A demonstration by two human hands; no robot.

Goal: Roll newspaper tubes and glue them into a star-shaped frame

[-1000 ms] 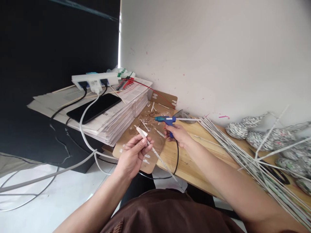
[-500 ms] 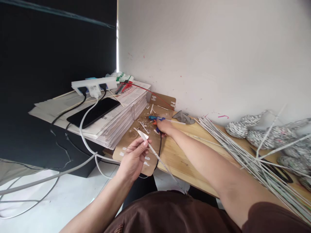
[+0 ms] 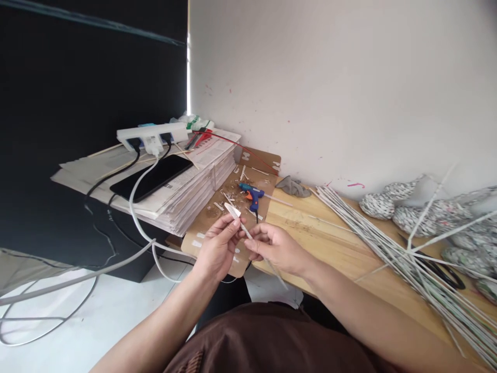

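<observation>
My left hand [image 3: 221, 243] pinches a rolled paper stick [image 3: 246, 231] near its upper end, where a pale pointed paper flap [image 3: 233, 210] sticks out past the fingertips. Lower down the same stick, my right hand [image 3: 274, 247] closes its thumb and fingers around it. The stick slants down to the right, its tail showing below the right hand. Just beyond both hands, a blue glue gun [image 3: 254, 197] with an orange trigger lies on the brown cardboard [image 3: 217, 228], a glue stick poking from its back. Paper scraps are scattered beside it.
At left, a newspaper stack [image 3: 202, 191] bears a phone [image 3: 152, 177] and a power strip [image 3: 153, 135] with trailing cables. A grey cloth [image 3: 293, 187] lies near the wall. On the right are many paper sticks [image 3: 361, 233], woven paper shapes [image 3: 376, 206] and black-handled scissors [image 3: 446, 274].
My right hand has let go of the glue gun, leaving it on the cardboard, and come back toward me to grip the paper stick below my left hand.
</observation>
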